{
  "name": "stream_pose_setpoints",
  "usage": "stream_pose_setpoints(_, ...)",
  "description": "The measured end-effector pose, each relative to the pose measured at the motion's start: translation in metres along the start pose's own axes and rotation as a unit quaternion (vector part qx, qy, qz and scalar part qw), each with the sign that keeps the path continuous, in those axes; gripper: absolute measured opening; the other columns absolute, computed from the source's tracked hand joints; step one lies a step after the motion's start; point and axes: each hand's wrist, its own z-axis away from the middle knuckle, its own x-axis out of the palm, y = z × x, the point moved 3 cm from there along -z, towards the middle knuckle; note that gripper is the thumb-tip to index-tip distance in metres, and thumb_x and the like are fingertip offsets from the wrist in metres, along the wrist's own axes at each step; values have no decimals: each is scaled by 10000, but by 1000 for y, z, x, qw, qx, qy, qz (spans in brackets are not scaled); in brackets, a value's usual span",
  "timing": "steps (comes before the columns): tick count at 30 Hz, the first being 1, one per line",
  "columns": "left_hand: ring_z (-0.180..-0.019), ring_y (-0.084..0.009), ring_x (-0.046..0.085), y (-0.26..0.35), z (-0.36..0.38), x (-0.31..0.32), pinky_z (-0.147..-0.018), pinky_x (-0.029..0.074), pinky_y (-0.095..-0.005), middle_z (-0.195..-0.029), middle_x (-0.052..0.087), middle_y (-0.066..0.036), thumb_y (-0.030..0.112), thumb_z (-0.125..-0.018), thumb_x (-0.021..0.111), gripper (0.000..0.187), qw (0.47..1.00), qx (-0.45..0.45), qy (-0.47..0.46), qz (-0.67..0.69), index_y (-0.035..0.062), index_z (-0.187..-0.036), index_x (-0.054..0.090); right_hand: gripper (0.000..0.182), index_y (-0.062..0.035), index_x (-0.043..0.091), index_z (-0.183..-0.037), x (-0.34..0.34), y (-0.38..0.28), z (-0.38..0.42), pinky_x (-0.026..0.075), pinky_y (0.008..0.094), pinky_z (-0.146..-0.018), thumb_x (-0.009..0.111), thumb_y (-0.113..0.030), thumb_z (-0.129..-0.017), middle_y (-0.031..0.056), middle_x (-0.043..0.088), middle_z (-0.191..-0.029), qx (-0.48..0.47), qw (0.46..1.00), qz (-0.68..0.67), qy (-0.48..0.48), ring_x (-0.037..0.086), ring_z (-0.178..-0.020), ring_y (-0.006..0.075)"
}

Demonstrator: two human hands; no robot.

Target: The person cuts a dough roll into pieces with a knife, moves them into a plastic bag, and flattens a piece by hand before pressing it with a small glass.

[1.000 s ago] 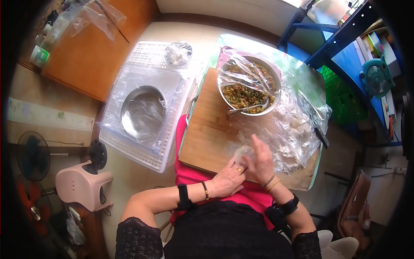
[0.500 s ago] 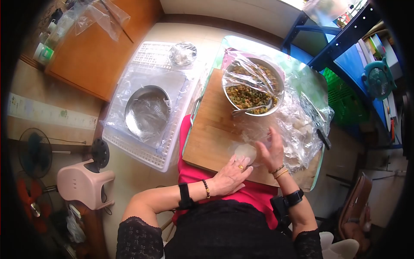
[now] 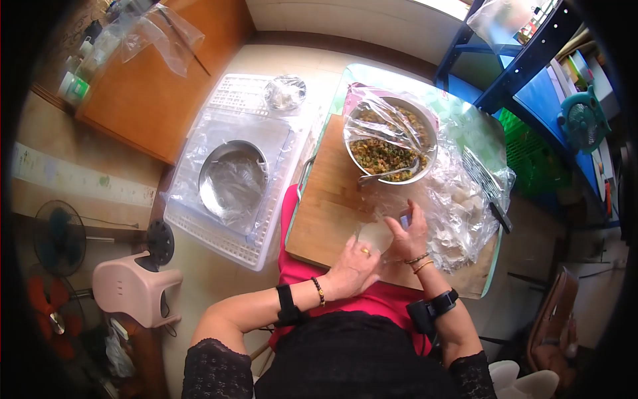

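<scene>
A thin, round, pale dumpling wrapper [image 3: 375, 235] lies at the fingers of my left hand [image 3: 353, 267], which grips its near edge low over the wooden board [image 3: 319, 223]. To its right is my right hand [image 3: 409, 236], thumb and fingers apart, close to the wrapper's right side. Beyond both hands stands a metal bowl [image 3: 430, 159] of chopped filling [image 3: 382, 151], partly under clear plastic film, with a spoon [image 3: 389, 174] resting in it. Beside my right hand, more pale dough pieces [image 3: 455, 223] lie beneath crumpled plastic.
A knife with a black handle [image 3: 500, 216] lies on the plastic at the right. To the left, a white crate [image 3: 219, 247] carries a film-lined metal pan [image 3: 232, 179] and a small covered bowl [image 3: 286, 92]. A pink stool [image 3: 129, 289] and a fan [image 3: 60, 236] stand farther left.
My left hand and the wrapper have shifted slightly left. My right hand has moved a little left and its fingers have curled somewhat. The whole view has tilted slightly.
</scene>
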Motion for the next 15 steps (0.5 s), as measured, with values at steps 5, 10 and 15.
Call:
stream_pose_setpoints(5, -1265, -398, 402, 0, -6, 6, -1112, 268, -539, -1277, 476, -239, 335, -790, 714, 623, 991, -8, 114, -76, -23, -1253, 503, 708, 47, 450, -1333, -36, 6, 7, 430, 416, -900, 759, -251, -770, 191, 586, -1099, -43, 999, 7, 6, 536, -1021, 347)
stream_pose_setpoints(10, -1308, -396, 374, 17, -19, 8, -1123, 260, -533, -1278, 484, -247, 321, -793, 709, 611, 998, 52, 21, -34, -34, -1250, 513, 772, 9, 358, -1431, -38, -27, 47, 395, 442, -928, 712, -196, -777, 180, 532, -1251, -186, 975, 114, -40, 511, -1102, 340)
stream_pose_setpoints(15, -1356, -376, 345, 10, -8, 14, -1134, 258, -522, -1347, 452, -218, 287, -805, 699, 602, 995, 91, -1, -30, -27, -1279, 502, 799, 11, 357, -1425, -9, -18, 46, 368, 446, -947, 703, -341, -797, 177, 533, -1243, -171, 961, 217, -27, 507, -1119, 321)
